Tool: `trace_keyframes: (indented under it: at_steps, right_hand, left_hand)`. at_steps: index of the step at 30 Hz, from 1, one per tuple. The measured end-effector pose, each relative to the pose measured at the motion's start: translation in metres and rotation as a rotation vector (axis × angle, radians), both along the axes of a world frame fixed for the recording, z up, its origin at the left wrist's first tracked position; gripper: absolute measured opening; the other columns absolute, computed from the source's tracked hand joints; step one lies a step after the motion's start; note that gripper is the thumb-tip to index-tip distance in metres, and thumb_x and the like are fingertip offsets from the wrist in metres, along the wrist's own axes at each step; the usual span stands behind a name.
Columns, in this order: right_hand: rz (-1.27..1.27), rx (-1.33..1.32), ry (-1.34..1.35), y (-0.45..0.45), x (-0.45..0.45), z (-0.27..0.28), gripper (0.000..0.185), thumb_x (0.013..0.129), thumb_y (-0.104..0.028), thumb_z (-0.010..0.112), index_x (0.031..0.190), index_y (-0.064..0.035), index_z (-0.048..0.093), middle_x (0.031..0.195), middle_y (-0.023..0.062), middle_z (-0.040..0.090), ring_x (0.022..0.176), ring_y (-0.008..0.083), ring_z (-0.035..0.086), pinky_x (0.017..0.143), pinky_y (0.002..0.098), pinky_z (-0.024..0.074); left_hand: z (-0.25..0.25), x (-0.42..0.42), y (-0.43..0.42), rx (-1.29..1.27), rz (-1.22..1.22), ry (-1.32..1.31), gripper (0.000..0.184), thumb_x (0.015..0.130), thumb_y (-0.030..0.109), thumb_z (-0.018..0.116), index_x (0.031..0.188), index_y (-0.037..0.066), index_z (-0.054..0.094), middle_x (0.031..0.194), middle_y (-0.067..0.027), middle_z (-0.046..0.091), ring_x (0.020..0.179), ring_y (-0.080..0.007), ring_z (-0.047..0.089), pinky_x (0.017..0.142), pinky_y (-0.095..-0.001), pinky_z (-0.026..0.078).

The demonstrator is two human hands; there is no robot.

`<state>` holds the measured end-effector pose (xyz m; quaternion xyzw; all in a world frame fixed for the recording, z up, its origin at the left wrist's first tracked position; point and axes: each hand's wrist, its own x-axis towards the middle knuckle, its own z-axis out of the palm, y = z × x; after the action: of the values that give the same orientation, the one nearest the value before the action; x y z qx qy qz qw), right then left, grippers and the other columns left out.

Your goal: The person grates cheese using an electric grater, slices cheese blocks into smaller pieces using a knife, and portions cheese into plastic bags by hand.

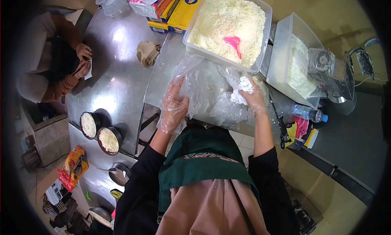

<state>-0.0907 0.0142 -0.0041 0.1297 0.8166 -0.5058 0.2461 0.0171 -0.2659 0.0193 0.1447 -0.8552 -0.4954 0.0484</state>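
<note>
My left hand (175, 106) is covered in clear plastic, its fingers stretched forward and the thumb apart. Loose clear plastic bags (193, 82) bunch up beside its fingertips. In my right hand (254, 98), which also appears covered in clear plastic, the fingers close round a crumpled white cloth-like bundle (245, 86); its exact kind cannot be made out. More crinkled clear plastic (228, 106) lies on the steel table just left of that hand. Beyond both hands, a clear tub (195, 51) is full of off-white crumbly stuff, with a pink scoop (233, 41) resting in it.
A second tub (279, 57) of white powder holds a clear container (326, 63). A water bottle (307, 112) lies at right. Yellow boxes (185, 13) and a brown paper bundle (148, 52) sit beyond. Two filled round pans (109, 141) stand left, near another person's hands (83, 59).
</note>
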Motion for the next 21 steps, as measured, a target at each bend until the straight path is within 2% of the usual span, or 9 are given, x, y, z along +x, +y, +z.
trace_keyframes:
  at_steps: [5,7,8,10,11,13,16,19,21]
  right_hand:
    - [-0.122,-0.084,-0.152,0.014,0.001,-0.031,0.086,0.078,-0.008,0.079,0.152,-0.0066,0.036,0.133,0.0149,0.059,0.117,0.0243,0.059,0.098,0.0323,0.0468]
    - [-0.168,-0.232,-0.161,0.011,0.004,-0.025,0.085,0.078,-0.010,0.079,0.152,-0.0065,0.036,0.135,0.0142,0.058,0.117,0.0236,0.059,0.097,0.0325,0.0474]
    - [-0.173,-0.232,-0.160,0.011,0.007,-0.020,0.085,0.078,-0.010,0.079,0.152,-0.0065,0.036,0.135,0.0142,0.058,0.117,0.0236,0.059,0.097,0.0325,0.0474]
    - [0.009,0.084,-0.015,-0.014,0.014,0.021,0.072,0.080,-0.008,0.075,0.145,-0.0063,0.045,0.132,0.0162,0.059,0.115,0.0282,0.061,0.095,0.0359,0.0489]
    - [0.004,0.085,-0.016,-0.019,0.018,0.013,0.072,0.080,-0.008,0.075,0.145,-0.0063,0.045,0.132,0.0162,0.059,0.115,0.0282,0.061,0.095,0.0359,0.0489]
    - [0.373,0.152,0.353,-0.033,0.025,0.000,0.055,0.080,-0.001,0.067,0.133,-0.0079,0.054,0.123,0.0196,0.063,0.108,0.0345,0.063,0.092,0.0410,0.0506]
    - [0.406,0.210,0.539,-0.072,0.041,0.021,0.043,0.080,0.003,0.061,0.121,-0.0089,0.059,0.112,0.0224,0.064,0.101,0.0383,0.064,0.088,0.0455,0.0513]
    - [0.381,0.348,0.711,-0.082,0.028,0.018,0.042,0.079,0.004,0.059,0.119,-0.0095,0.062,0.103,0.0202,0.068,0.095,0.0342,0.068,0.084,0.0448,0.0529]
    - [0.253,0.002,0.526,-0.077,0.006,0.016,0.040,0.080,0.004,0.060,0.116,-0.0105,0.063,0.100,0.0175,0.070,0.091,0.0294,0.069,0.081,0.0404,0.0548]
  left_hand:
    - [-0.006,0.000,-0.004,0.007,0.007,0.034,0.065,0.076,-0.002,0.052,0.141,0.004,0.052,0.138,-0.0259,0.053,0.119,-0.0361,0.059,0.107,-0.0384,0.042]
    - [-0.010,0.000,-0.007,-0.021,-0.008,0.084,0.063,0.077,0.000,0.055,0.140,0.007,0.053,0.136,-0.0324,0.052,0.112,-0.0403,0.062,0.091,-0.0389,0.052]
    - [-0.010,0.000,-0.007,-0.020,-0.013,0.084,0.063,0.077,0.000,0.055,0.140,0.007,0.053,0.136,-0.0324,0.052,0.112,-0.0403,0.062,0.091,-0.0389,0.052]
    - [-0.003,0.001,-0.007,-0.037,-0.007,0.070,0.064,0.076,0.000,0.055,0.140,0.007,0.053,0.134,-0.0315,0.054,0.091,-0.0331,0.068,0.086,-0.0370,0.053]
    - [-0.002,0.002,-0.007,-0.036,-0.013,0.069,0.064,0.076,0.000,0.055,0.140,0.007,0.053,0.134,-0.0315,0.054,0.091,-0.0331,0.068,0.086,-0.0370,0.053]
    - [-0.001,0.002,-0.008,0.001,0.014,0.013,0.065,0.076,0.000,0.055,0.141,0.007,0.052,0.134,-0.0301,0.055,0.071,-0.0254,0.065,0.083,-0.0358,0.053]
    - [0.001,0.001,-0.007,0.028,0.028,-0.004,0.066,0.076,0.000,0.055,0.141,0.006,0.052,0.133,-0.0289,0.057,0.062,-0.0203,0.061,0.080,-0.0350,0.053]
    - [0.003,0.001,-0.008,-0.023,0.000,0.022,0.066,0.076,0.000,0.054,0.141,0.006,0.051,0.133,-0.0278,0.057,0.078,-0.0261,0.067,0.088,-0.0361,0.052]
    - [-0.001,0.001,-0.011,-0.059,-0.027,0.065,0.066,0.076,-0.001,0.054,0.141,0.006,0.051,0.134,-0.0275,0.056,0.090,-0.0298,0.066,0.093,-0.0368,0.050]
